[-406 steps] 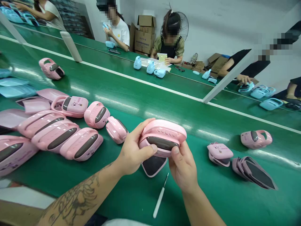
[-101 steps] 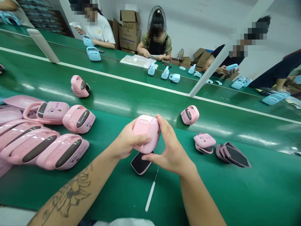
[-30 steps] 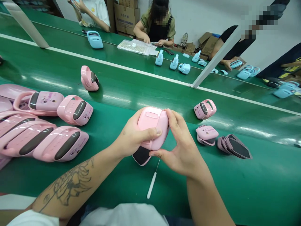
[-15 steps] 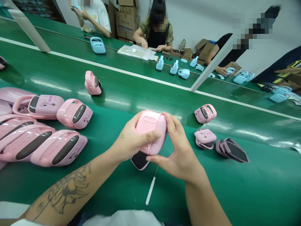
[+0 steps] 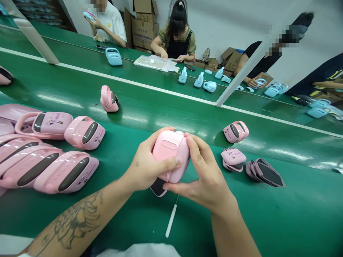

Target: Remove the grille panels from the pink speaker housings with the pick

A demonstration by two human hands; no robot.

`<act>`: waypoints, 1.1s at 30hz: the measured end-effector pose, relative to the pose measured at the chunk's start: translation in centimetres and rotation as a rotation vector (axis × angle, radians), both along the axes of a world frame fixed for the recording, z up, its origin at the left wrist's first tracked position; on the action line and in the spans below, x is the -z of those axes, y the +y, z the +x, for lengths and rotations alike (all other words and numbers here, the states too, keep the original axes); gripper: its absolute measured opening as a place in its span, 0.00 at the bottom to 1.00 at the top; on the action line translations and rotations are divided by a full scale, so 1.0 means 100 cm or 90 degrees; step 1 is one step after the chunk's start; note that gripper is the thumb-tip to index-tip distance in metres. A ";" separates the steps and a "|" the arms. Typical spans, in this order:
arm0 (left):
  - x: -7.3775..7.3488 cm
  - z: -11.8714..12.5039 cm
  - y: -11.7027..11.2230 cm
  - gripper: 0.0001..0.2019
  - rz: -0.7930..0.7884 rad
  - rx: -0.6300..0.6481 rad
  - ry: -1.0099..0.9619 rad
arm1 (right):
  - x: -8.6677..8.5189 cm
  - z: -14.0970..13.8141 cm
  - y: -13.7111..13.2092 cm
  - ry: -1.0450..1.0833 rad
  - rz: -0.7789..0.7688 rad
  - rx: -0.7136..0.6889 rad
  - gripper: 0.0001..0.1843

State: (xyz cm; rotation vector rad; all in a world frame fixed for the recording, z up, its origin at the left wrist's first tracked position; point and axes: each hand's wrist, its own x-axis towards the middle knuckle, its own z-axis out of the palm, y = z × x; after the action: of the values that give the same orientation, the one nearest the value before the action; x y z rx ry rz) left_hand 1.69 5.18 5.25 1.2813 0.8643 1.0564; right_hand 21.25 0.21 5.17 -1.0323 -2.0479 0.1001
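Between my two hands is a pink plastic housing (image 5: 167, 144), held above the green table with a plain side and a slot-shaped recess facing me. My left hand (image 5: 150, 162) wraps its left side, thumb pressed across the front. On the right edge, my right hand (image 5: 202, 171) grips with fingertips at the top corner and thumb at the bottom. A dark panel with a pale rim (image 5: 158, 187) lies under the housing, partly hidden. Just below it rests a thin tool with a white handle (image 5: 170, 221).
Several pink handled units (image 5: 66, 171) crowd the left. Stacked pink covers (image 5: 233, 157) and dark panels (image 5: 265, 172) lie right. Single pink units (image 5: 109, 99) (image 5: 235, 131) stand on the strip ahead. Beyond a white rail (image 5: 134, 82), people sit with blue units (image 5: 198, 79).
Both hands still hold the pink housing, which is tilted slightly differently. The whole view has shifted a little; the things on the table stay in place.
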 end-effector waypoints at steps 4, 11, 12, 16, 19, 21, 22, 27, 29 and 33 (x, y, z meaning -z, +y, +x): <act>0.000 -0.001 -0.003 0.39 0.025 -0.002 -0.005 | -0.002 0.002 -0.003 -0.002 0.000 -0.010 0.64; -0.001 -0.003 -0.004 0.38 0.065 0.015 -0.006 | -0.007 0.002 -0.008 -0.024 0.002 -0.015 0.64; -0.001 -0.003 -0.004 0.38 0.067 0.017 -0.008 | -0.006 0.002 -0.009 -0.025 0.003 -0.017 0.65; 0.002 -0.001 -0.003 0.39 0.029 0.024 -0.023 | -0.001 0.003 -0.007 -0.014 -0.010 -0.008 0.66; 0.006 0.003 0.000 0.36 -0.029 0.037 -0.051 | 0.004 0.004 -0.002 -0.002 -0.031 0.006 0.68; 0.007 0.005 0.002 0.36 -0.049 0.035 -0.059 | 0.007 0.004 0.001 -0.001 -0.052 0.005 0.70; 0.007 0.005 0.003 0.36 -0.052 0.030 -0.060 | 0.007 0.003 0.002 0.000 -0.064 0.005 0.70; 0.007 0.006 0.002 0.33 -0.047 0.018 -0.087 | 0.005 -0.002 0.002 0.030 -0.091 0.008 0.64; 0.008 0.008 0.001 0.31 -0.047 0.009 -0.093 | 0.005 -0.004 0.002 0.041 -0.097 0.009 0.62; 0.012 0.012 -0.001 0.29 -0.054 -0.005 -0.103 | 0.005 -0.004 0.002 0.037 -0.112 0.018 0.63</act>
State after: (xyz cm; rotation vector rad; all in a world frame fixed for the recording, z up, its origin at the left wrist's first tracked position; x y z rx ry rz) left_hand 2.91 5.06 4.07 1.1057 0.7837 1.1022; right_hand 20.88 0.39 4.65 -1.1517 -1.9987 0.2970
